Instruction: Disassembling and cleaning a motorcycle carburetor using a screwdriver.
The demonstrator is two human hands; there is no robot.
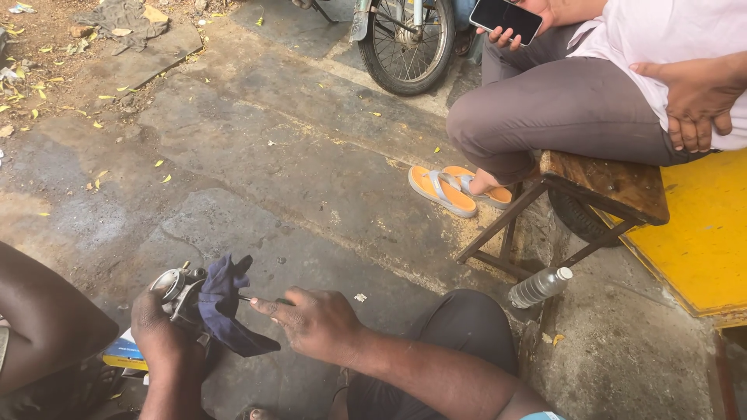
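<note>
Low in the left of the frame, left hand (159, 330) shut around small grey metal engine part (177, 292), right hand (311, 323) pinching thin dark tool (261, 299) through dark blue rag (222, 307); might slip, jab fingers.

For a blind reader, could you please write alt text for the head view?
The left hand grips a metal engine part wrapped in a dark blue rag, while the right hand pokes a thin tool into it. Another person sits nearby on a wooden stool.

Left hand (159, 330) clenched; right hand (315, 323) apparently pinching, forearm extended.
</note>
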